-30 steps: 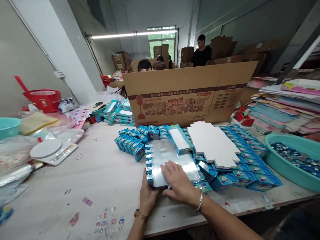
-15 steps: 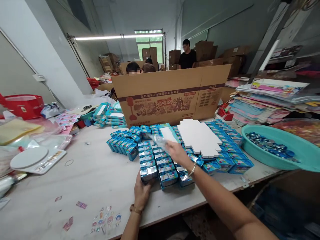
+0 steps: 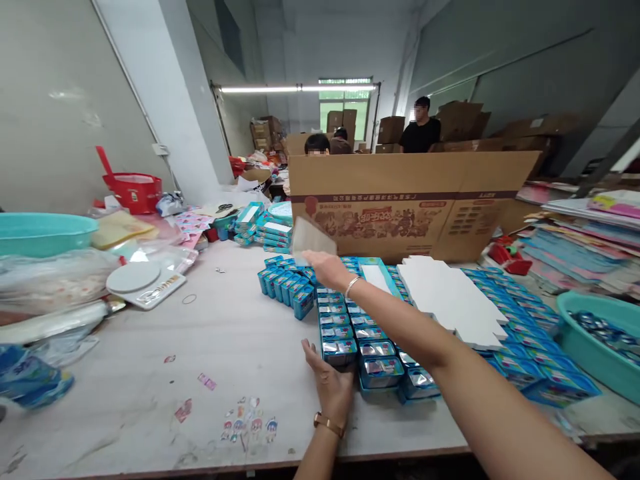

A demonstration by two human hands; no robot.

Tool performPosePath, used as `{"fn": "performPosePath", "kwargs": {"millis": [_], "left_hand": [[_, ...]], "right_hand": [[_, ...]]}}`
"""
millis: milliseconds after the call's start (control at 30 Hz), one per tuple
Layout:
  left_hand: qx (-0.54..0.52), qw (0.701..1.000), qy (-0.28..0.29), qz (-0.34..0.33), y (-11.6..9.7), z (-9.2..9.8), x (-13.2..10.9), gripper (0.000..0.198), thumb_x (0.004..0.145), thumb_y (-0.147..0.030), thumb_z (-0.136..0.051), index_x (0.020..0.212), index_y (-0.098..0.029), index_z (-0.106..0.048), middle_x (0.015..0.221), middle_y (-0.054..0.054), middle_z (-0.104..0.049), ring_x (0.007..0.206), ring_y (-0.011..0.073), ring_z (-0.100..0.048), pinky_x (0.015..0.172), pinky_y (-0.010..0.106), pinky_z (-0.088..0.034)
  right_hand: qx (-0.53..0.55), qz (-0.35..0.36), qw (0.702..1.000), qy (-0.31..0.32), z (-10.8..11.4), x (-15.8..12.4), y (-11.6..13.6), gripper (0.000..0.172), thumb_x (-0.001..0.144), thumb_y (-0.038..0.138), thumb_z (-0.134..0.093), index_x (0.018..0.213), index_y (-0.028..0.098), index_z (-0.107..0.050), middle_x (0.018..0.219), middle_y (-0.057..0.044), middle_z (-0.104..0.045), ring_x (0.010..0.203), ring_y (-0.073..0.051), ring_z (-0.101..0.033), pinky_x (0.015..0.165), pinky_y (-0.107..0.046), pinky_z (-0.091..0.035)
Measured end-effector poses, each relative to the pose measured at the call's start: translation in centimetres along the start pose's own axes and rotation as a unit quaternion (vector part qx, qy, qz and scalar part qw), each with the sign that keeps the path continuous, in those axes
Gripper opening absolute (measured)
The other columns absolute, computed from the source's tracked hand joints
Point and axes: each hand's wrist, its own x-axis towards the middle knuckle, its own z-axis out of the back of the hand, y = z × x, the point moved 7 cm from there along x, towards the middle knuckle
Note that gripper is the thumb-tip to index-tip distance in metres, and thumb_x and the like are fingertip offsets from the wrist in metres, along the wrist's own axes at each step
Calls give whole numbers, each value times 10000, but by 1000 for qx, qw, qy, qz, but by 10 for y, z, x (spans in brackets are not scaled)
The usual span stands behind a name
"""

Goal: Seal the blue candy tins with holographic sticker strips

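Observation:
My right hand is stretched out over the table, pinching a clear plastic sheet lifted above the boxes. My left hand rests with fingers spread against the near left end of a block of small blue boxes lined up in rows, touching the front box. A watch is on my left wrist and a bracelet on my right. Beyond the block lie a stack of flat white die-cut cards and an open blue tray.
A large open cardboard carton stands at the table's far side, with people behind it. More blue boxes stand left, a teal basin right, a white scale and teal bowl left, paper stacks far right.
My right hand has lifted the clear sheet off the block of boxes and carried it up and to the left. My left hand has stayed at the block's near end.

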Motion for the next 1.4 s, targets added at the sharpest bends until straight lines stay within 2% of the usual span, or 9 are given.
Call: {"fn": "performPosePath", "kwargs": {"millis": [133,233,400,567,700,833,1133,1300,1400], "left_hand": [[19,1000,7,-17,5,-1,1,1232,736,-235,-720,1537,-156,212,1649,265,-32,1530,358,-174,1175,447,-355],[20,999,31,-27,6,-4,3,1205,754,-272,-709,1549,-116,182,1637,267,-152,1500,342,-280,1143,413,-396],[3,998,61,-19,4,1,4,1051,772,-203,-632,1575,-120,40,1557,219,-392,1403,292,-458,1096,376,-437],[2,999,46,-9,12,23,3,820,793,-169,-550,1549,-145,-232,1396,164,-566,1293,252,-560,1085,364,-443],[5,997,78,-9,12,28,10,748,748,-246,-641,1455,-147,-417,1460,182,-508,1377,310,-470,1162,451,-361],[-46,992,116,-15,0,15,19,928,618,-204,-732,1477,-147,-385,1508,181,-470,1407,335,-429,1175,458,-339],[-85,990,116,-3,-6,5,18,848,691,-230,-703,1486,-201,-412,1327,104,-658,1245,281,-602,1061,390,-462],[-58,992,95,-54,-3,11,17,746,751,-285,-668,1456,-182,-445,1362,127,-628,1248,281,-600,1053,399,-478],[-28,993,74,-88,1,19,13,611,802,-279,-606,1395,-175,-499,1334,140,-630,1243,284,-598,1047,413,-487]], "right_hand": [[-34,11,996,84,-77,17,19,271,931,106,-485,1121,140,-675,1122,-131,-722,1026,-240,-645,907,-341,-489],[-58,6,991,124,-105,19,23,163,952,186,-550,1030,137,-685,1020,-136,-726,971,-259,-649,846,-341,-502],[-74,29,982,172,-110,12,16,430,800,364,-786,1133,124,-658,1201,-170,-653,1127,-318,-598,889,-358,-509],[-62,9,979,193,-112,5,7,158,961,245,-587,997,130,-690,1132,-137,-668,1084,-261,-624,921,-409,-517],[-5,-63,986,155,-116,9,-3,314,963,351,-619,1215,165,-615,1247,-88,-625,1085,-234,-633,925,-453,-541],[93,-157,978,100,-115,16,-28,316,968,360,-612,1224,175,-613,1237,-84,-630,1048,-225,-646,890,-430,-560],[329,-264,900,-111,-77,29,-75,327,970,366,-611,1226,163,-599,1180,-81,-643,965,-198,-662,816,-394,-581],[376,-227,858,-268,-17,14,-78,352,913,459,-628,746,150,-608,699,20,-600,648,-121,-567,634,-257,-481],[392,-179,834,-345,27,-6,-72,415,846,558,-619,669,190,-546,621,39,-543,606,-114,-492,580,-237,-401]]}}
